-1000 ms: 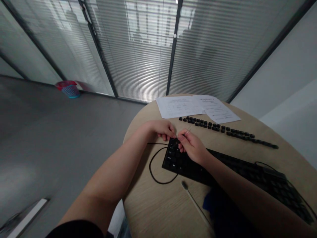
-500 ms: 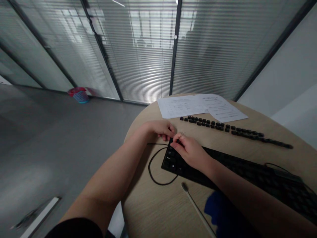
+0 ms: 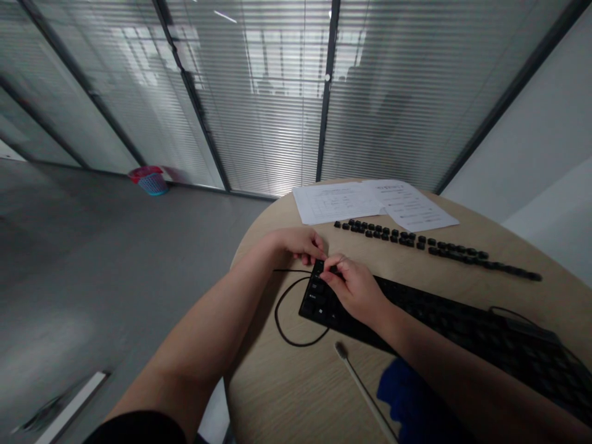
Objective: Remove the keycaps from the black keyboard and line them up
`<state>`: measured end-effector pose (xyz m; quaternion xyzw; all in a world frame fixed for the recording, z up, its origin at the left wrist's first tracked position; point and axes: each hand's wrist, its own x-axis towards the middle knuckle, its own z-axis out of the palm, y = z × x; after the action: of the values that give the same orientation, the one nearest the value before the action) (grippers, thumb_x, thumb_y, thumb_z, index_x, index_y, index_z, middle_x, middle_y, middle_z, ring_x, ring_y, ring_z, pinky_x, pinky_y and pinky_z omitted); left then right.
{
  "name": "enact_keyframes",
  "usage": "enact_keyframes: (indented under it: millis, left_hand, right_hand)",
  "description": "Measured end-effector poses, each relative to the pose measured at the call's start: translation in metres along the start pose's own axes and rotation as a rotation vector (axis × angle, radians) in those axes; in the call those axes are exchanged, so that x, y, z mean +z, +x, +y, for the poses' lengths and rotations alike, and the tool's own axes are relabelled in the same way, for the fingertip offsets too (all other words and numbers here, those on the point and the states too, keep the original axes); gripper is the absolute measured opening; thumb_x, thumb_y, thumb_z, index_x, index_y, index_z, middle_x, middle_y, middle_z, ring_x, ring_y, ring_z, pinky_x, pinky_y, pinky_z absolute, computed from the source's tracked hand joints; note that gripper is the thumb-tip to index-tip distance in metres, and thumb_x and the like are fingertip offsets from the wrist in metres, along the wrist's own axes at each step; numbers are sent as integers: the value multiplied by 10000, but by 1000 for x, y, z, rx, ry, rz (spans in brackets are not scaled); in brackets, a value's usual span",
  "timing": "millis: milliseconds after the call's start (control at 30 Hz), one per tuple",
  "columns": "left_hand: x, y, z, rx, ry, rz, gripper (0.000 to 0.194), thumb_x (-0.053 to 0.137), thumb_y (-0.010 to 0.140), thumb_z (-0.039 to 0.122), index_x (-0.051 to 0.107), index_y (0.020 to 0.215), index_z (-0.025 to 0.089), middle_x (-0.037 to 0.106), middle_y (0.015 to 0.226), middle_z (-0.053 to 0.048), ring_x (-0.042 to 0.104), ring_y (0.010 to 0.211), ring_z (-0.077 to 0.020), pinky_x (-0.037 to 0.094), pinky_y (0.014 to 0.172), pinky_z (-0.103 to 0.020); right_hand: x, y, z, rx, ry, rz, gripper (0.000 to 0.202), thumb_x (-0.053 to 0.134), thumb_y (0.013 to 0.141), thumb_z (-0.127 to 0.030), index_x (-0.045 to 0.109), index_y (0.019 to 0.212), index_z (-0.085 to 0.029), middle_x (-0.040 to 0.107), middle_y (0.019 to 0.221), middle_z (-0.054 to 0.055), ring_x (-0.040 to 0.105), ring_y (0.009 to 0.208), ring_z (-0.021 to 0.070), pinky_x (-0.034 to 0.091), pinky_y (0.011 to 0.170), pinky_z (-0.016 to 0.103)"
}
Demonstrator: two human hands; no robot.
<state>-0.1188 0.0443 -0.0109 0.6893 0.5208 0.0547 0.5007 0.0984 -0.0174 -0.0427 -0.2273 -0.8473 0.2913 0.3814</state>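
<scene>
A black keyboard (image 3: 319,302) lies slantwise on the round wooden table, and its near-left keys show. At its far-left corner my left hand (image 3: 303,243) is closed, fingertips pressed together beside the keyboard's edge. My right hand (image 3: 354,287) hovers over the keyboard's left end in a pinch, its fingertips nearly meeting those of the left. Whatever the two hands pinch is too small or hidden to make out. Loose black keycaps (image 3: 395,237) lie in rows beyond the keyboard. A toothbrush-like brush (image 3: 363,387) rests in front, beside a crumpled blue cloth (image 3: 391,391) partly under my right forearm.
A black cable (image 3: 277,314) loops out at the keyboard's left. Printed sheets (image 3: 342,202) lie at the table's (image 3: 277,382) far edge. Glass partitions with blinds (image 3: 272,123) stand behind. On the floor to the left is a red and blue basket (image 3: 152,182).
The view has shifted slightly. Both hands stay at the keyboard's far-left corner, with only small finger movements; a thin wire-like glint by the right fingers is no longer distinct.
</scene>
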Motion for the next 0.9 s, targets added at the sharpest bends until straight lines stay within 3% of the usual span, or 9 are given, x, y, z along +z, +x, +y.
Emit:
enact_keyframes:
  millis: [467,633,767,900]
  left_hand:
    - [-1,2,-3,-8,-17,-3,195,793,746,367,725,698,191,666,582,7,619,528,-132,359,438,-188]
    - [-1,4,-5,-5,-35,2,204,808,744,369,721,699,189,676,594,10,600,506,-119,347,435,-187]
    - [1,3,-6,7,-55,18,272,852,712,422,730,706,179,691,610,-4,600,502,-121,333,434,-194]
    - [-2,-2,-7,72,-96,114,316,796,768,485,746,769,173,677,623,-1,546,486,-100,285,430,-198]
  right_hand:
    - [1,-3,0,-20,-26,60,136,562,1015,-320,612,912,-247,705,800,14,667,704,183,495,676,294]
    - [3,-5,7,126,60,270,173,498,1052,-361,576,943,-252,587,664,-32,577,574,163,456,582,283]
    - [2,-5,9,93,34,270,168,522,1039,-355,571,922,-246,587,688,-27,564,589,159,440,596,293]
    - [-5,-4,15,108,19,388,186,487,1053,-365,564,935,-244,591,727,-11,573,634,167,448,617,304]
